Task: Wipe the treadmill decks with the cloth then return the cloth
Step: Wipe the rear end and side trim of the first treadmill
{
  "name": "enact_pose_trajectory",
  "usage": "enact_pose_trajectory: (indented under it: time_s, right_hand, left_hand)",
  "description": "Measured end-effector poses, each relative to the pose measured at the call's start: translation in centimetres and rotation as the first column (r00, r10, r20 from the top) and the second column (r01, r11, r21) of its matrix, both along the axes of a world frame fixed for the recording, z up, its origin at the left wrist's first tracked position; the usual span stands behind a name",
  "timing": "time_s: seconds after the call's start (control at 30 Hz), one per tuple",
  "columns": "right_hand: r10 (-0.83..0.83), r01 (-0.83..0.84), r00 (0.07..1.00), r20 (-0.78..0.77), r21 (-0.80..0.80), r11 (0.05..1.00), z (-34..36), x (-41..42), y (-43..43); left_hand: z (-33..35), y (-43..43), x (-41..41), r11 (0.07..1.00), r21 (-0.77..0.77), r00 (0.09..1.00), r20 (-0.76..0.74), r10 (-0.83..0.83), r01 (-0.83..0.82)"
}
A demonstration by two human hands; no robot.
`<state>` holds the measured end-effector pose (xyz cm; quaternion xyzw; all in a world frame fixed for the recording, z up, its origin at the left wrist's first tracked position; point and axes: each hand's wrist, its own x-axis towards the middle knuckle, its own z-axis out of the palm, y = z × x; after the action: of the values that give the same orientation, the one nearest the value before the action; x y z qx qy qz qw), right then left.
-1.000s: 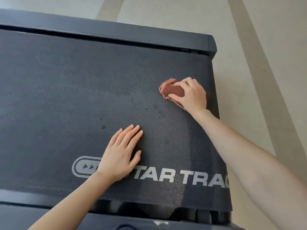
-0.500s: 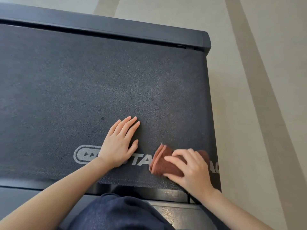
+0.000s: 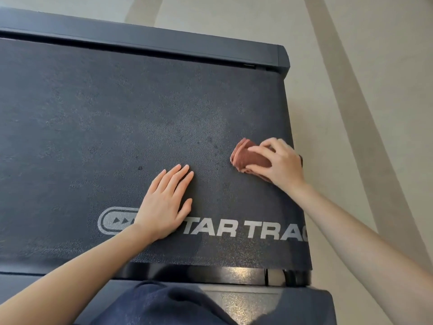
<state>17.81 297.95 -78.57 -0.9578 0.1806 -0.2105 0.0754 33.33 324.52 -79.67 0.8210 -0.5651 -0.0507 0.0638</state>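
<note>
1. Biggest risk, I reckon: the folded rust-brown cloth (image 3: pixel 248 157) is right by the right-hand edge of the dark grey textured treadmill belt (image 3: pixel 93 113), just up past the tail end of the white "STAR TRAC" logo (image 3: pixel 246 231). A stroke that runs a bit wide could drag it off onto the pale floor (image 3: pixel 351 66).
2. The cloth is wadded small, so each pass probably cleans only a narrow strip. The little dark spots (image 3: pixel 140 168) up and left of the logo look easy to skip.
3. The left hand (image 3: pixel 164 202) lies flat on the belt, covering the logo's first letter. Its grip is wide, with the fingers straight and nothing held. If it's leaned on hard, the belt might creep under it.
4. The right hand (image 3: pixel 281 163) has its grip wrapped round the cloth, fingers over the top and thumb along the near side, pressing it onto the belt.
5. The cloth itself looks soft, with stacked fold edges poking out of the end that points away from the belt edge. I can't tell if it's damp.
</note>
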Motion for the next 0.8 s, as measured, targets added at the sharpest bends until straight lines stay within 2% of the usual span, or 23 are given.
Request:
enact_pose_trajectory:
  time_s: [0.1,0.23,0.37,0.47,0.63,0.8]
  right_hand:
    - [-0.089,0.09,0.996,-0.015,0.108,0.99,0.4,1.1,-2.2]
    - [-0.124,0.121,0.992,0.017,0.125,0.985,0.2,-2.3,0.7]
    - [-0.045,0.045,0.999,-0.007,0.122,0.992,-0.5,-9.9,6.5]
    - [0.048,-0.046,0.999,-0.019,0.102,0.994,-0.9,-12.0,8.3]
    - [0.204,-0.205,0.978,-0.04,-0.027,0.978,-0.5,-7.4,4.1]
    - [0.044,-0.043,0.999,-0.019,0.019,0.999,-0.4,1.4,-1.5]
  left_hand:
    - [0.1,0.1,0.0,1.0,0.007,1.0,0.002,-0.003,0.003]
    - [0.2,-0.1,-0.1,1.0,0.023,1.0,-0.001,0.004,-0.004]
    - [0.2,-0.1,-0.1,0.999,0.034,1.0,0.01,-0.001,0.001]
    - [0.4,-0.1,-0.1,0.999,0.037,1.0,0.007,0.004,-0.004]
    - [0.3,-0.3,-0.3,0.999,0.033,1.0,0.004,0.012,-0.012]
    - [0.3,-0.3,-0.3,1.0,0.018,1.0,0.0,0.014,-0.014]
